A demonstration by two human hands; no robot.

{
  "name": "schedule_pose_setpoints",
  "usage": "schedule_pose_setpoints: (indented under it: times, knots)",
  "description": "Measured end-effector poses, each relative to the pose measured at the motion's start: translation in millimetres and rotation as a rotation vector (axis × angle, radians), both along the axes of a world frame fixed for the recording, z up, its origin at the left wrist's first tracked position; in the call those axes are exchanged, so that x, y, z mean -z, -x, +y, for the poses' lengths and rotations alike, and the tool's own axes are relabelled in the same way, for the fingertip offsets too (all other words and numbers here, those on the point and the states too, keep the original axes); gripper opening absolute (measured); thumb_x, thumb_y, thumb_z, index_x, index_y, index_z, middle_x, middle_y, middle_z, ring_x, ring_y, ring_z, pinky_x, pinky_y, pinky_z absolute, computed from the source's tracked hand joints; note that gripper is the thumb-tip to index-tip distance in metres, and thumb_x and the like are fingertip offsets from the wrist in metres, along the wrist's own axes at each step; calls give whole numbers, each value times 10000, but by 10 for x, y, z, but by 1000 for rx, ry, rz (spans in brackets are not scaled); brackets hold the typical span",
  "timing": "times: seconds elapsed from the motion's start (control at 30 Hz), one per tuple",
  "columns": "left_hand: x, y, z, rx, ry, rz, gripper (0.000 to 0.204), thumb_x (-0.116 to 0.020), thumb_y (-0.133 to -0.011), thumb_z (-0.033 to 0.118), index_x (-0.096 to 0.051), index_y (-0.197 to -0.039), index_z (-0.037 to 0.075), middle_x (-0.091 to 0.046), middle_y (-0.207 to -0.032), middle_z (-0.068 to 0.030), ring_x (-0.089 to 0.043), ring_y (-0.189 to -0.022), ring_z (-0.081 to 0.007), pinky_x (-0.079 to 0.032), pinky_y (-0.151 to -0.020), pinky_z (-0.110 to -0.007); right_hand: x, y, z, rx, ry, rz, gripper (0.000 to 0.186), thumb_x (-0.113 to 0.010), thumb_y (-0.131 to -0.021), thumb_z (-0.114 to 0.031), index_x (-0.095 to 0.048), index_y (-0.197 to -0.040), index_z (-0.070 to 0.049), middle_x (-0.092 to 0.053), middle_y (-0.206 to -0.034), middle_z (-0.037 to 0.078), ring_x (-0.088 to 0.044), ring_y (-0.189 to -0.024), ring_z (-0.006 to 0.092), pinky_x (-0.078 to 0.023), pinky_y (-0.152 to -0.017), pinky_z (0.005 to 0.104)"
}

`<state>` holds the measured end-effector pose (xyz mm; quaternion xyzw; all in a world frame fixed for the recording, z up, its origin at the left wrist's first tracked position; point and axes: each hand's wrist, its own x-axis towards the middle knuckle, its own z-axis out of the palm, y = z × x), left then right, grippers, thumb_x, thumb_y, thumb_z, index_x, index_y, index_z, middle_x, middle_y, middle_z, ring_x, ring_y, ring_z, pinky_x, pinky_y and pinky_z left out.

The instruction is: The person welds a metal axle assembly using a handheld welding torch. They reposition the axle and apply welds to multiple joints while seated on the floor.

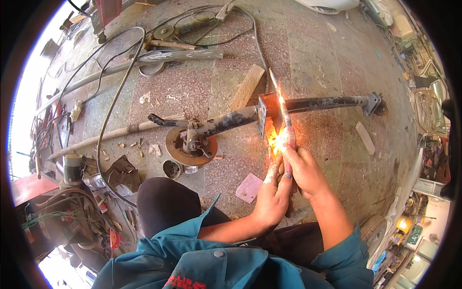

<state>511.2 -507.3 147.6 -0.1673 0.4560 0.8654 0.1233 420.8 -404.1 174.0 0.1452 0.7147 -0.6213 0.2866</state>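
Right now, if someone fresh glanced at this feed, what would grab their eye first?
The bright orange glow at centre, where both hands meet a rusty metal bracket on a long dark axle bar lying across the stone floor. The right hand and left hand hold a thin rod into that glow. Left of it, a round brake disc sits on the axle's end.

We see a thin rod slanting over a rusty plate on a dark axle lying across the floor, sparks glowing.
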Motion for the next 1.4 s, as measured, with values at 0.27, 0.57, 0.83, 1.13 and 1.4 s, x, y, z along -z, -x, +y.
schedule_pose_setpoints:
  times: [0.27,0.57,0.83,1.13,1.4]
  knots:
    - [-43,48,9,-47,-46,10,559,-486,-1197,175,-323,-1719,58,-679,-1305,-68,-587,-939,-103,-520,-794,-290,-40,21,-45,37,-13,16,359,-628,-1149,-333,-648,-908,-69,-570,-783,-42,-506,-702,65,-426,-632,294]
    - [18,109,-4,-35,-104,24,564,-468,-1180,118,-325,-1719,29,-651,-1389,-50,-550,-924,-80,-502,-791,-256,42,67,-32,25,-14,13,371,-636,-1143,-346,-650,-909,-58,-566,-783,-30,-502,-706,76,-424,-642,293]
    - [-31,152,-106,13,-127,-16,555,-484,-1185,125,-342,-1712,28,-666,-1314,-46,-550,-922,-81,-498,-789,-260,53,88,-66,18,-30,32,376,-628,-1144,-350,-643,-900,-63,-564,-783,-34,-503,-698,75,-424,-638,292]
    - [-31,183,-129,-4,-148,-21,559,-473,-1195,153,-333,-1716,5,-669,-1316,-45,-545,-924,-79,-502,-802,-264,-29,118,-157,50,-72,27,375,-621,-1149,-344,-632,-897,-68,-577,-777,-29,-522,-691,75,-431,-616,288]
    - [22,196,-136,13,-129,9,583,-481,-1207,172,-294,-1731,-3,-616,-1496,-66,-543,-993,-70,-501,-846,-254,50,144,-107,22,-48,-4,382,-624,-1147,-355,-627,-897,-65,-569,-774,-28,-518,-682,79,-426,-604,291]
